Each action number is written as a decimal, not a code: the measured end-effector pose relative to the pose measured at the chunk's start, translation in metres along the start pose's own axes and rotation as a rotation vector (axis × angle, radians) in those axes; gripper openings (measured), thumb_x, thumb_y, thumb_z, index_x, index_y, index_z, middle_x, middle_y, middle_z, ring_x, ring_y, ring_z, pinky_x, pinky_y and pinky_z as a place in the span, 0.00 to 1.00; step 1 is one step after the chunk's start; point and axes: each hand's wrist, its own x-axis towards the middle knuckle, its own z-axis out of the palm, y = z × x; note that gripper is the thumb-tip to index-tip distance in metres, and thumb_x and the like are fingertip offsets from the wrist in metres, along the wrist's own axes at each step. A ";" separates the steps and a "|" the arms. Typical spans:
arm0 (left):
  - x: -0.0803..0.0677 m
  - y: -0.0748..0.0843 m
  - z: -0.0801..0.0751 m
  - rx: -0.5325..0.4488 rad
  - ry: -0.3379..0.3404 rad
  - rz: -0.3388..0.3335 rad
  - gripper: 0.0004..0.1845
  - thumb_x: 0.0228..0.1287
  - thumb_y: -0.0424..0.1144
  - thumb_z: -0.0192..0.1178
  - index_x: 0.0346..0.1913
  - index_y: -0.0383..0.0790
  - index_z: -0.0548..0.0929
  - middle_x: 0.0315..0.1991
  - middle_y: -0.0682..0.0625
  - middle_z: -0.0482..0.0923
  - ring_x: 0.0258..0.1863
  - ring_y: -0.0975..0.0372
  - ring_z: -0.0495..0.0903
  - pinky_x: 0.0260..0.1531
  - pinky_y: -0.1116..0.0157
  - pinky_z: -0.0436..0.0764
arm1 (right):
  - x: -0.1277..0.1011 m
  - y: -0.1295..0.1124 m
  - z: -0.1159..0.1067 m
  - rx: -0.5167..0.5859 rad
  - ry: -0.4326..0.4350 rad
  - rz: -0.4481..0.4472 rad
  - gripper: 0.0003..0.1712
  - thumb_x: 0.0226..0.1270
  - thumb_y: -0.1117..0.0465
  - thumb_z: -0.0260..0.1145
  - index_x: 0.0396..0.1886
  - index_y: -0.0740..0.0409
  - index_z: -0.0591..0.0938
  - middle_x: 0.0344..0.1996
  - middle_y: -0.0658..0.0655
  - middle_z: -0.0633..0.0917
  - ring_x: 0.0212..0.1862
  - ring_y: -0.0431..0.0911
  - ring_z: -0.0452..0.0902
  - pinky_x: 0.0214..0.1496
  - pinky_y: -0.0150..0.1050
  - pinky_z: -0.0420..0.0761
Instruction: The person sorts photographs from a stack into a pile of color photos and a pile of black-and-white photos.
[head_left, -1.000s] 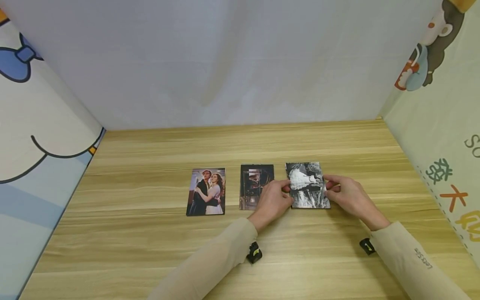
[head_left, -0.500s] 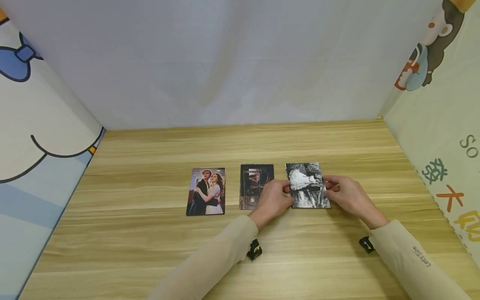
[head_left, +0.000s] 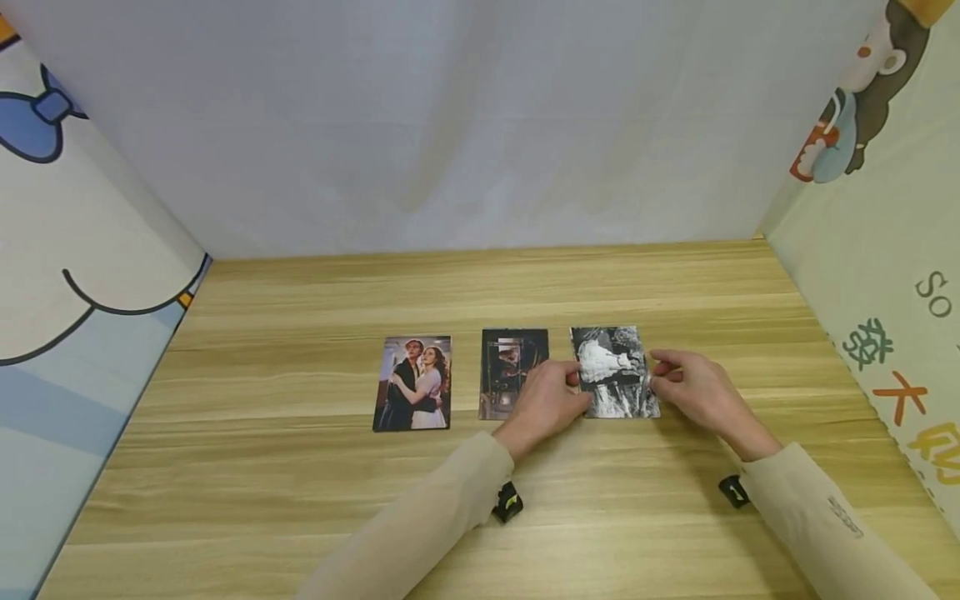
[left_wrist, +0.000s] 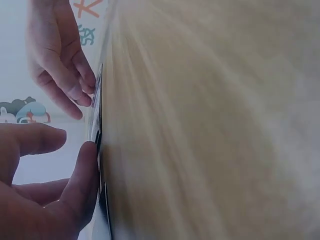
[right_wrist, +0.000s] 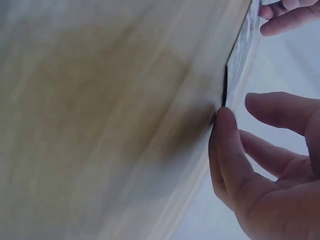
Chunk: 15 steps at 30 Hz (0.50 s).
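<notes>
Several photo cards lie on the wooden table in the head view. The rightmost, a black-and-white photo (head_left: 615, 375) with a pale dress-like shape, lies flat between my hands. My left hand (head_left: 542, 402) reaches over the lower right of a dark photo (head_left: 501, 358), its thumb and fingertips at the black-and-white photo's left edge. In the left wrist view the thumb meets that edge while another finger stands apart. My right hand (head_left: 701, 392) has its fingertips at the right edge; the right wrist view shows one fingertip (right_wrist: 227, 120) touching the card's corner.
A color photo (head_left: 412, 383) of a couple lies to the left on the wooden table (head_left: 300, 500). A pale curtain (head_left: 480, 125) rises behind the table. Printed cloth panels stand at the left (head_left: 90, 250) and right (head_left: 877, 275).
The black-and-white photo has shifted very slightly toward me. My left thumb has edged farther right over its border, and the right fingertips have drawn back a little.
</notes>
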 end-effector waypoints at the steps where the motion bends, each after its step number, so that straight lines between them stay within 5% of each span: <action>1: -0.001 0.000 0.000 -0.016 -0.001 -0.005 0.30 0.61 0.35 0.71 0.67 0.35 0.80 0.42 0.52 0.81 0.33 0.66 0.76 0.37 0.70 0.78 | -0.001 0.000 -0.001 0.005 0.006 0.004 0.31 0.73 0.63 0.65 0.69 0.77 0.72 0.53 0.71 0.84 0.54 0.65 0.83 0.56 0.58 0.83; 8: -0.014 0.002 -0.006 -0.180 0.018 0.013 0.32 0.66 0.38 0.69 0.72 0.37 0.75 0.54 0.46 0.81 0.45 0.62 0.84 0.45 0.66 0.84 | -0.012 -0.006 -0.007 0.053 0.072 0.015 0.31 0.79 0.57 0.59 0.72 0.74 0.70 0.61 0.73 0.81 0.60 0.68 0.79 0.61 0.61 0.80; 15: -0.028 0.000 -0.017 -0.213 0.065 0.095 0.32 0.69 0.43 0.66 0.74 0.39 0.73 0.57 0.46 0.81 0.53 0.58 0.82 0.51 0.64 0.83 | -0.022 -0.012 -0.010 0.113 0.115 0.019 0.33 0.82 0.52 0.57 0.74 0.71 0.69 0.65 0.74 0.77 0.64 0.71 0.75 0.63 0.64 0.78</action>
